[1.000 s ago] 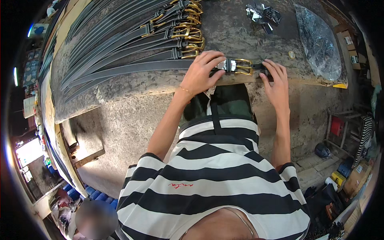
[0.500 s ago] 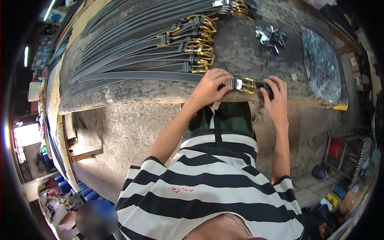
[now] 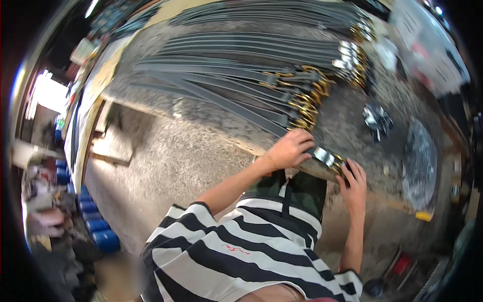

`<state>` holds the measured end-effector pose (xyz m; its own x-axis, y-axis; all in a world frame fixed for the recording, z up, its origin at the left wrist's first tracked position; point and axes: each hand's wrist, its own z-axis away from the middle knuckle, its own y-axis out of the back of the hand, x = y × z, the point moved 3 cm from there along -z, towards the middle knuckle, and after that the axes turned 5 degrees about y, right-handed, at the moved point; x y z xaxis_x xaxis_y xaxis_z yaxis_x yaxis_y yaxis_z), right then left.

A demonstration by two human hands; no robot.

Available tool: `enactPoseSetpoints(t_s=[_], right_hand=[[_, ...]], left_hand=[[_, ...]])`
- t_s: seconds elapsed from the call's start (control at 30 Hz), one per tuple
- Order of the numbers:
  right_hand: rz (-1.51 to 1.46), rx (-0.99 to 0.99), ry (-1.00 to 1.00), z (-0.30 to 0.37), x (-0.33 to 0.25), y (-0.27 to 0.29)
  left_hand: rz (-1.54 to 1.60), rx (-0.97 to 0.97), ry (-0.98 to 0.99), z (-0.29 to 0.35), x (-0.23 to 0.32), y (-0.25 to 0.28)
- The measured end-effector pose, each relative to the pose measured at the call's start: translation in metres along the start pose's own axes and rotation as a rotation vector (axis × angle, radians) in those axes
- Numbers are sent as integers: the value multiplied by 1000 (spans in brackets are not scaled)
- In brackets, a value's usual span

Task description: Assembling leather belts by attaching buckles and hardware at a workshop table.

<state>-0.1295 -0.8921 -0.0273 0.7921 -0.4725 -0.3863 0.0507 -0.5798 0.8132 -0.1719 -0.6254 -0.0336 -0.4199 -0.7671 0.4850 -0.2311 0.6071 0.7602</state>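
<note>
A dark grey belt (image 3: 254, 120) lies along the table's near edge with its gold buckle end toward the right. My left hand (image 3: 292, 150) grips the strap just left of the buckle, fingers bent over it. Between my hands a white label (image 3: 323, 156) shows on the belt next to the gold buckle (image 3: 338, 163). My right hand (image 3: 354, 182) closes its fingers on the buckle end, partly covering it. Just beyond my left hand lie several more belts, their gold buckles (image 3: 304, 108) heaped together.
Farther back are bundles of belts (image 3: 251, 45), some with white labels (image 3: 345, 55) by the buckles. To the right lie a pile of shiny dark pieces (image 3: 377, 121) and a clear plastic bag (image 3: 420, 166). A large translucent bag (image 3: 427, 45) stands at the far right. Blue drums (image 3: 103, 234) line the lower left.
The view has turned and shifted, so the table now appears slanted and more far bundles show. My right hand has come closer to the buckle; the left stays on the strap, and the label shows more.
</note>
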Motion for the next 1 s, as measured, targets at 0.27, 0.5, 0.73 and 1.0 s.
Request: enactPoseSetpoints(t_s=[0.27, 0.5, 0.73, 1.0], right_hand=[[-106, -154, 94, -23, 1, 5], [-214, -221, 205, -67, -20, 57], [-227, -234, 182, -127, 4, 124], [-156, -96, 265, -256, 87, 87]], left_hand=[[-180, 47, -15, 9, 2, 0], [-291, -16, 1, 14, 2, 23], [-687, 43, 437, 80, -121, 135], [-1208, 606, 639, 118, -283, 438]])
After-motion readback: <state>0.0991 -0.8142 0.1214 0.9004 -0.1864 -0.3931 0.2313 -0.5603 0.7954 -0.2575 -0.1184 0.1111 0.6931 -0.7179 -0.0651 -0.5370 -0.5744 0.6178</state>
